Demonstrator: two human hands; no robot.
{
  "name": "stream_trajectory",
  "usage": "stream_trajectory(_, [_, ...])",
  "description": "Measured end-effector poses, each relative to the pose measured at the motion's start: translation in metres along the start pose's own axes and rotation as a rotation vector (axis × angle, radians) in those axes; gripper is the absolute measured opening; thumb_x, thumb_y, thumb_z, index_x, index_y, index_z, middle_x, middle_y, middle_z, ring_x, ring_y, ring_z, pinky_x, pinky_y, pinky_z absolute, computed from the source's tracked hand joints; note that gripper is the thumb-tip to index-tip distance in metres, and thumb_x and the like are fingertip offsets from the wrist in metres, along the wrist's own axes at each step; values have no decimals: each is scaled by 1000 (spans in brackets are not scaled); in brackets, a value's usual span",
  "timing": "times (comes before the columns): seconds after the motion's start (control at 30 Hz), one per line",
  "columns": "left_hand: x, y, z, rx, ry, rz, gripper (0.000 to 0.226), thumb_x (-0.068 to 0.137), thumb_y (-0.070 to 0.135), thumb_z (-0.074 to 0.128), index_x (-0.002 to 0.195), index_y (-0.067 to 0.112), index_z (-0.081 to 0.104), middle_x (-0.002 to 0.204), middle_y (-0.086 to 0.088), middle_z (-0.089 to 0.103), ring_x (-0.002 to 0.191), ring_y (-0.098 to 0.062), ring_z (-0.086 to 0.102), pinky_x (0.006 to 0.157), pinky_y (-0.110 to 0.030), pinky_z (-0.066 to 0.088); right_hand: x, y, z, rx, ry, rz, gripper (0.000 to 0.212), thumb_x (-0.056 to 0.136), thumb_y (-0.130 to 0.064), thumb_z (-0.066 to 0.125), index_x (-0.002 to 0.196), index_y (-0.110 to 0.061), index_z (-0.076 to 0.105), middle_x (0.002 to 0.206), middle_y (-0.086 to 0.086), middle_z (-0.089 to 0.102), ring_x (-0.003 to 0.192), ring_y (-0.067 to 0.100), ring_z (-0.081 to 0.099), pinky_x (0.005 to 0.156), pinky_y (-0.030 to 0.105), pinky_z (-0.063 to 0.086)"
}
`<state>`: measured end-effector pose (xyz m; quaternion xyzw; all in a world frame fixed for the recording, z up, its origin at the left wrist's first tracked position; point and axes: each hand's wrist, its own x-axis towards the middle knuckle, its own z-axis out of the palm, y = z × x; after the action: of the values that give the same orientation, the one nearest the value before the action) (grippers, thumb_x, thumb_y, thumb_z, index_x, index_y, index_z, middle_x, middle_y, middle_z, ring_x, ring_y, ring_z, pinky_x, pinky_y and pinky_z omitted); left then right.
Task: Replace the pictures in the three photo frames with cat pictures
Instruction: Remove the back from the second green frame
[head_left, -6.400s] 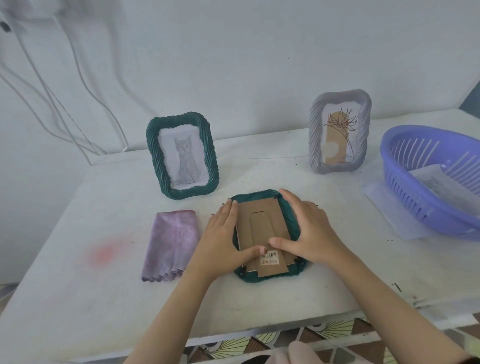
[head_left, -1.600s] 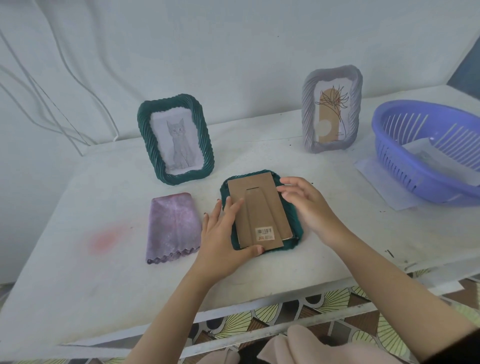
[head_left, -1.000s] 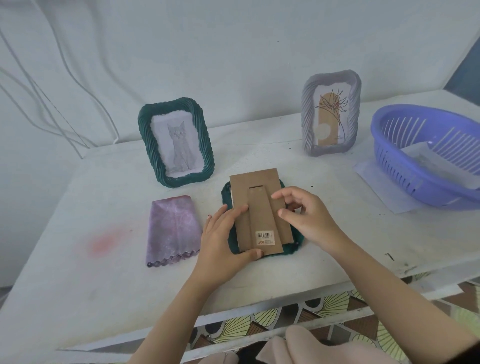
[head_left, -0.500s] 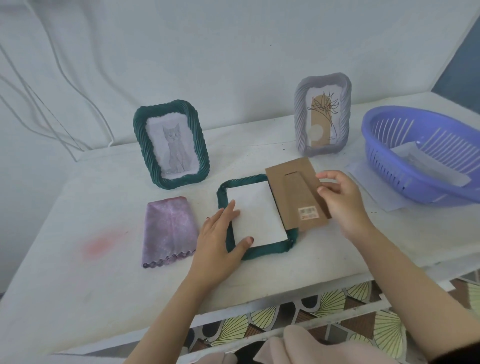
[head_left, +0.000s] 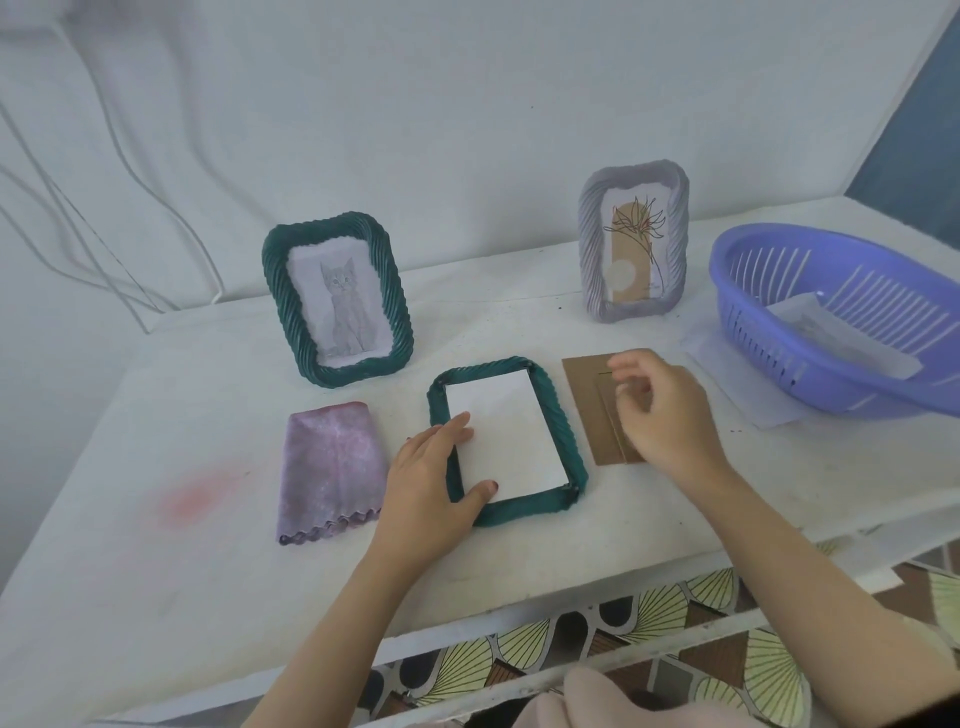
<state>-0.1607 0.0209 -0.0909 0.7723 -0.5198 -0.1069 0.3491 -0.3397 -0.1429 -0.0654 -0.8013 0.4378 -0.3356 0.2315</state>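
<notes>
A dark green frame (head_left: 553, 415) lies face down mid-table, its back open, with the white reverse of a picture (head_left: 506, 434) showing inside. My left hand (head_left: 434, 480) rests flat on the frame's left rim, fingers straight, thumb near the lower corner. The brown cardboard backing (head_left: 589, 400) lies flat on the table just right of that frame. My right hand (head_left: 660, 410) hovers over it with loosely bent fingers, holding nothing. Behind stand a green frame with a cat drawing (head_left: 337, 299) and a grey frame with a plant picture (head_left: 634, 247).
A folded purple cloth (head_left: 330, 470) lies left of the open frame. A purple plastic basket (head_left: 841, 317) with paper sheets inside sits at the right on a white sheet (head_left: 748, 395). The white table (head_left: 156, 545) ends close in front; cables run along the wall.
My right hand has carried the cardboard backing off the frame to the right, laid it on the table and let go. The left hand stays on the frame.
</notes>
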Motion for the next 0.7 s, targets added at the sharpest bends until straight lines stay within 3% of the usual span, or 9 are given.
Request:
stream_trajectory(0.13, [-1, 2, 0, 27, 22, 3, 68, 77, 31, 70, 136, 23, 39, 135, 3, 47, 131, -16, 32, 108, -27, 22, -14, -24, 19, 50, -146, -123, 26, 84, -10, 55, 107, -21, 61, 83, -14, 65, 81, 12, 53, 74, 27, 41])
stream_trajectory(0.2, [-1, 2, -1, 34, 14, -14, 68, 78, 32, 69, 137, 23, 37, 140, 3, 42, 136, -17, 25, 110, -28, 18, -18, -29, 28, -9, -177, -175, 27, 84, -15, 57, 110, -20, 59, 85, -12, 66, 76, 14, 50, 70, 27, 38])
stream_trajectory(0.3, [-2, 0, -1, 39, -4, -38, 69, 79, 36, 67, 139, 25, 34, 144, 5, 38, 140, -16, 19, 112, -31, 16, -20, -34, 37, -159, -204, -223, 35, 84, -24, 59, 119, -19, 55, 93, -3, 68, 86, 23, 54, 75, 32, 41])
stream_trajectory(0.4, [-3, 0, 0, 35, 1, -54, 70, 79, 39, 67, 139, 27, 33, 144, 5, 38, 140, -15, 18, 112, -31, 16, -19, -40, 40, -232, -218, -201, 42, 84, -30, 61, 123, -21, 52, 95, -1, 67, 92, 24, 54, 78, 32, 39])
stream_trajectory(0.5, [-3, 0, 1, 29, 11, -62, 72, 78, 41, 67, 139, 28, 33, 144, 4, 38, 139, -15, 19, 112, -32, 17, -18, -39, 42, -112, -228, -79, 40, 80, -26, 67, 118, -22, 54, 93, -5, 63, 91, 19, 53, 76, 31, 43])
stream_trajectory(0.7, [-4, 0, 0, 36, 9, -52, 80, 73, 47, 70, 140, 25, 32, 145, 3, 37, 138, -15, 23, 110, -28, 17, -15, -36, 41, 41, -238, -28, 30, 79, -15, 68, 104, -24, 55, 71, -9, 51, 62, 5, 47, 61, 25, 39])
